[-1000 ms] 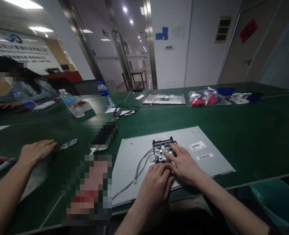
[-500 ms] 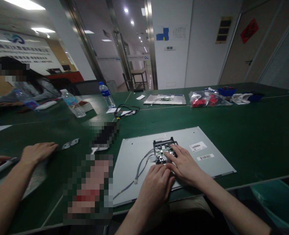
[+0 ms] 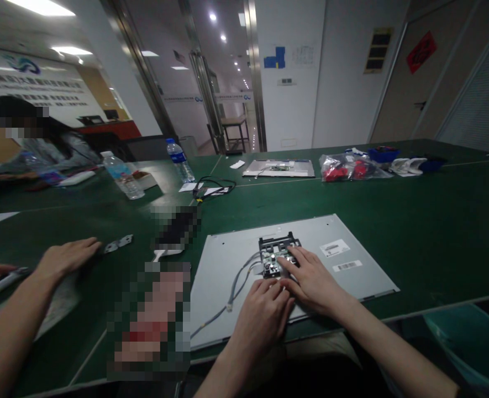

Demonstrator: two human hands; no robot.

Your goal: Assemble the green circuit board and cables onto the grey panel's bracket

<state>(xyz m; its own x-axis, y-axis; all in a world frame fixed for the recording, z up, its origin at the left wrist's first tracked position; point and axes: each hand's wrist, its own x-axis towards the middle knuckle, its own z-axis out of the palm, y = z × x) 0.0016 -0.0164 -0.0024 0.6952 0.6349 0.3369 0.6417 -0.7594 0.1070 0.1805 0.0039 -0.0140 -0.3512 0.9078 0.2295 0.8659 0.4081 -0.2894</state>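
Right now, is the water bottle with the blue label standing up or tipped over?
Standing up. The water bottle stands upright on the green table, cap on top.

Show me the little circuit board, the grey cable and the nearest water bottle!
circuit board (image 3: 274, 260), head view, its bare left half.
grey cable (image 3: 239, 275), head view, mid-run.
water bottle (image 3: 122, 177), head view, its clear body.

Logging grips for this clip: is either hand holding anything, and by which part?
Nothing is lifted. The right hand fingers rest on the circuit board; the left hand lies on the metal panel.
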